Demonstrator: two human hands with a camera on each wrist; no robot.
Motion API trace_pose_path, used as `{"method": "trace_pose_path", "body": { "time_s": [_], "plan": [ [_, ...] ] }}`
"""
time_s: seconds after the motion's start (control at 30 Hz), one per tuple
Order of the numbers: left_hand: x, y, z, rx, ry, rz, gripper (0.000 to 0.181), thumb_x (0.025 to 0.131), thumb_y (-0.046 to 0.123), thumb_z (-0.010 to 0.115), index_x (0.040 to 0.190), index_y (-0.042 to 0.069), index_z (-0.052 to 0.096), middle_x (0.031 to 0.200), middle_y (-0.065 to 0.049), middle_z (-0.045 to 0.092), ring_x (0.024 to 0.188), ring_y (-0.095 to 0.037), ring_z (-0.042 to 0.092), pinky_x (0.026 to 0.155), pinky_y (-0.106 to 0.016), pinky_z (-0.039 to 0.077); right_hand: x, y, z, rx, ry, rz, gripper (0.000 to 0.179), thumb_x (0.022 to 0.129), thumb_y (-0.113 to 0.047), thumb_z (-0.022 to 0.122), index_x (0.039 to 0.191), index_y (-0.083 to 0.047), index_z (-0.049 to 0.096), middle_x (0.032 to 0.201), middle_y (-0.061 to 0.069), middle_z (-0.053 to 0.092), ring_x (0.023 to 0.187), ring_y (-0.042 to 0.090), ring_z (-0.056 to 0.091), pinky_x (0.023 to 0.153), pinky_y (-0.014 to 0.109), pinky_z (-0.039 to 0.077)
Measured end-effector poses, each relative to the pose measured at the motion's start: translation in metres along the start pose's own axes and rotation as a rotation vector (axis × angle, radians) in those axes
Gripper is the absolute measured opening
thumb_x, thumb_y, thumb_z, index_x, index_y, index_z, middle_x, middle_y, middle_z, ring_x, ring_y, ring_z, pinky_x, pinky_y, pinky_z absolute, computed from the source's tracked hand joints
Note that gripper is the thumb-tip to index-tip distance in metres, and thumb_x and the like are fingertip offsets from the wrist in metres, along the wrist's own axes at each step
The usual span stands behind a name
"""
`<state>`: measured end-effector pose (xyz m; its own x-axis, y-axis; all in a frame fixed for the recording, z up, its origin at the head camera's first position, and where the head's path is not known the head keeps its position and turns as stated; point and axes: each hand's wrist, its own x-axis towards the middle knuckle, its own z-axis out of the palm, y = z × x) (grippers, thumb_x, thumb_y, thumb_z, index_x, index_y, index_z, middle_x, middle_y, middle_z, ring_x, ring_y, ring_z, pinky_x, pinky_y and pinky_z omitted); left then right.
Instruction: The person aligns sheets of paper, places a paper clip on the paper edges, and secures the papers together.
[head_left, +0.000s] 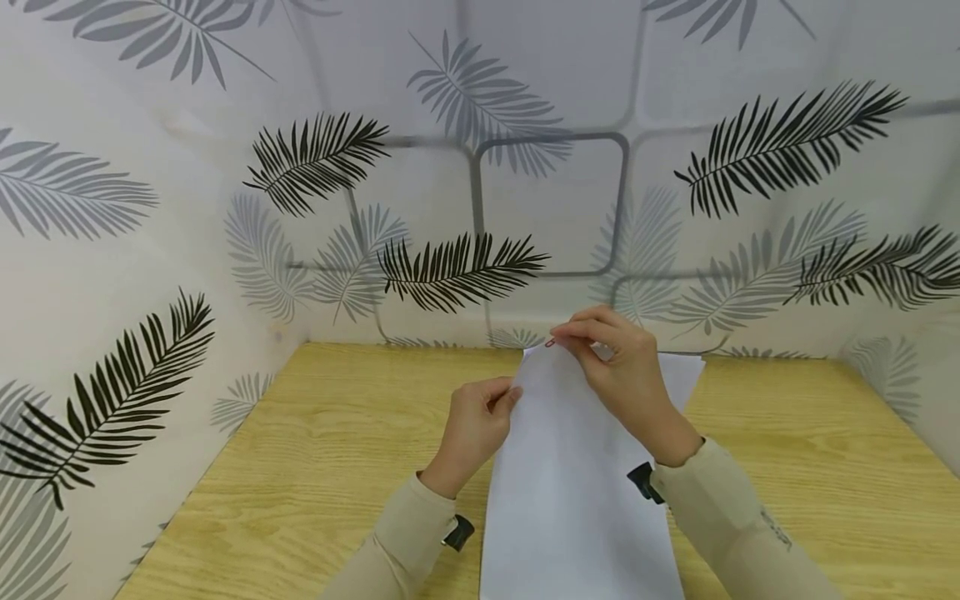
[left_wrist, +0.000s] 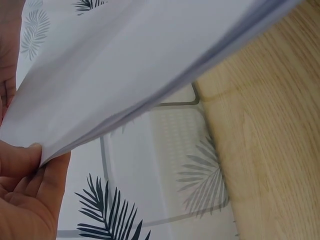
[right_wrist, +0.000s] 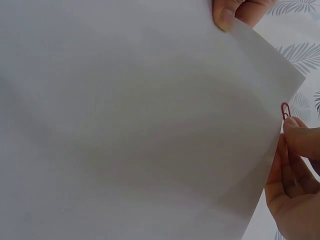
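Note:
A stack of white paper sheets (head_left: 577,500) is raised at its far end, with several layered edges showing in the left wrist view. My left hand (head_left: 480,425) pinches the left edge of the sheets (left_wrist: 125,65) between thumb and fingers, a little below the far left corner. At the far edge, my right hand (head_left: 622,375) pinches a small red paper clip (right_wrist: 285,110) between thumb and fingertips. The clip's looped end sticks out beyond the thumb, right at the paper's edge near the corner.
The sheets lie over a wood-grain table (head_left: 337,433). Behind it and at the sides hangs a pale covering (head_left: 555,208) printed with black and grey leaves. A dark wrist strap piece (head_left: 459,532) shows at the left sleeve, another (head_left: 645,483) at the right.

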<state>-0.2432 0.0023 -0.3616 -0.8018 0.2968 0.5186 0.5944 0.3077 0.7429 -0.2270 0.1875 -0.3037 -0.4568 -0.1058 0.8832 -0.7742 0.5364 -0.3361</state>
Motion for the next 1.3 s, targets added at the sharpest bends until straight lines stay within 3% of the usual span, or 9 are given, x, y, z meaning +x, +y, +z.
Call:
{"method": "trace_pose_path", "body": {
  "time_s": [0.27,0.5,0.9,1.17,1.3],
  "plan": [
    [-0.001,0.001,0.003,0.024,0.018,0.013,0.012,0.091,-0.003,0.062,0.083,-0.004,0.072,0.064,-0.011,0.061,0.049,-0.004,0.039,0.045,-0.018,0.033,0.000,0.000,-0.002,0.000,-0.021,0.024,0.016,0.077,0.010,0.074,0.087,-0.002,0.076,0.086,0.006,0.067,0.070,0.014,0.060,0.066,0.014,0.045],
    [-0.002,0.001,0.003,0.059,0.022,0.011,0.016,0.092,0.000,0.062,0.079,-0.001,0.070,0.054,-0.002,0.050,0.045,-0.004,0.035,0.044,-0.018,0.029,0.001,0.002,-0.004,0.012,-0.039,0.012,0.017,0.075,0.013,0.075,0.086,0.000,0.076,0.084,0.007,0.067,0.068,0.013,0.059,0.063,0.014,0.045],
    [-0.002,0.001,0.004,0.054,0.029,0.018,0.012,0.091,-0.002,0.062,0.085,-0.003,0.072,0.058,-0.007,0.056,0.046,-0.003,0.036,0.044,-0.017,0.030,0.001,0.002,-0.005,-0.020,-0.073,-0.010,0.018,0.074,0.012,0.076,0.088,0.000,0.077,0.086,0.005,0.069,0.069,0.011,0.061,0.065,0.014,0.046],
    [-0.001,0.003,0.003,0.030,0.018,-0.009,0.012,0.091,-0.003,0.062,0.094,-0.005,0.073,0.074,-0.013,0.068,0.051,-0.003,0.044,0.046,-0.017,0.036,-0.006,0.000,0.001,-0.082,-0.004,0.033,0.026,0.075,0.003,0.079,0.099,-0.002,0.071,0.091,0.008,0.067,0.081,0.019,0.062,0.072,0.026,0.047],
    [-0.001,0.003,0.002,0.016,0.014,-0.015,0.012,0.091,-0.003,0.061,0.095,-0.006,0.072,0.077,-0.015,0.068,0.053,-0.004,0.045,0.047,-0.017,0.038,-0.009,-0.001,0.005,-0.109,0.041,0.036,0.028,0.073,0.001,0.081,0.097,-0.002,0.067,0.093,0.009,0.067,0.087,0.023,0.063,0.079,0.029,0.048]
  ]
}}
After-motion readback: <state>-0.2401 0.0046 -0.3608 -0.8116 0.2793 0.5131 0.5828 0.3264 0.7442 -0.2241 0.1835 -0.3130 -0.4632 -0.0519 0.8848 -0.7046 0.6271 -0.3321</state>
